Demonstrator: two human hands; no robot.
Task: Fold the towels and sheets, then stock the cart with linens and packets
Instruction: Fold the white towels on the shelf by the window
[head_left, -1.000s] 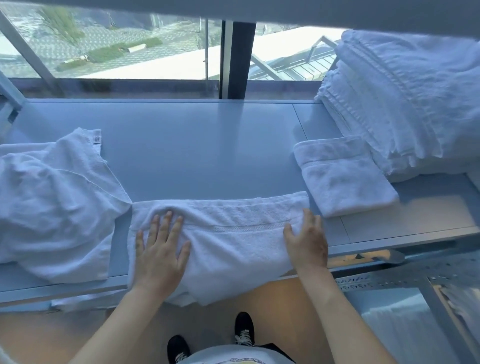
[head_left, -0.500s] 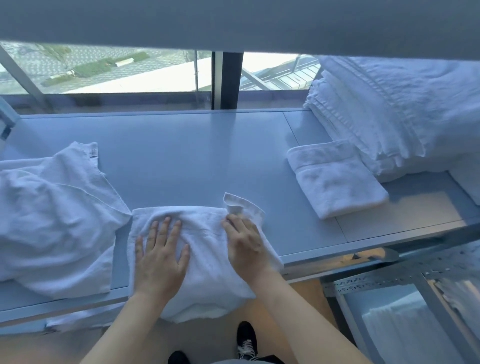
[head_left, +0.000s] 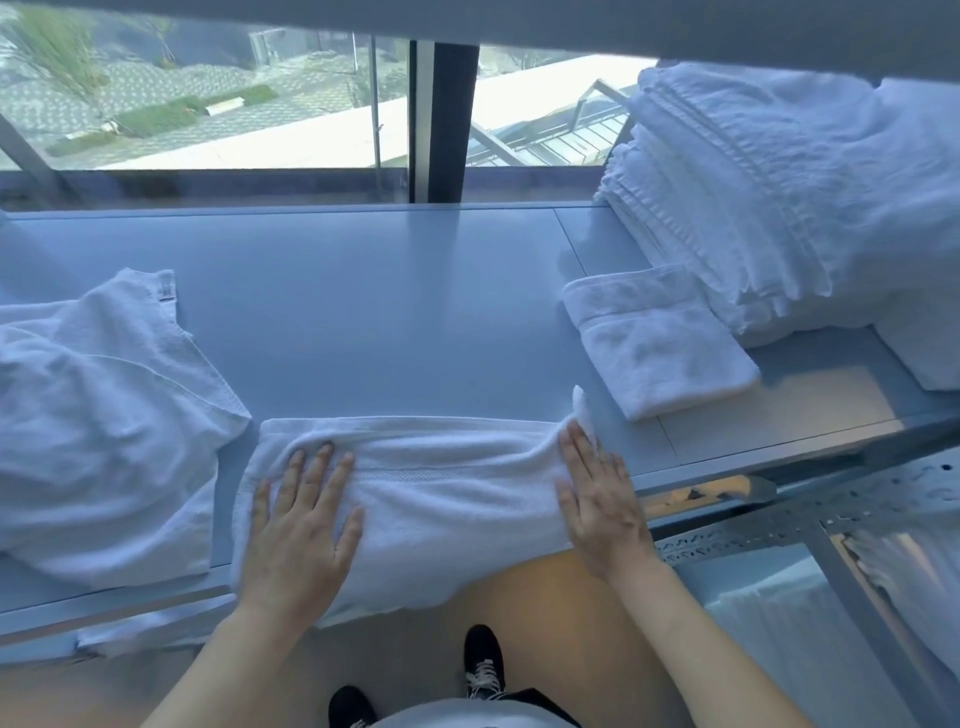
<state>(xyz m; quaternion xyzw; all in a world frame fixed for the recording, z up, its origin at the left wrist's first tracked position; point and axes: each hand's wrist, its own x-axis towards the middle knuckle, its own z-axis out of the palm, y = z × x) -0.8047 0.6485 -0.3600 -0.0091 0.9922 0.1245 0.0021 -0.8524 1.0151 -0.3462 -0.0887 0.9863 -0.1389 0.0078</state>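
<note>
Both palms down flat on the towel (head_left: 441, 488), which lies at the table's (head_left: 363, 312) near edge and spills over it. Left hand (head_left: 298, 525) has its fingers spread, right hand (head_left: 597, 499) fingers straight and close together at the right end. Bare tabletop behind, crumpled pile (head_left: 98, 426) left, folded towel (head_left: 660, 338) and stack (head_left: 769, 197) right. Half a second ago the right end was folded across; now it's spread out again.

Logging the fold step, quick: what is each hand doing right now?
Left hand: open, fingers straight, pressing flat on the towel.
Right hand: open, fingers straight, resting on the towel's right end.
</note>
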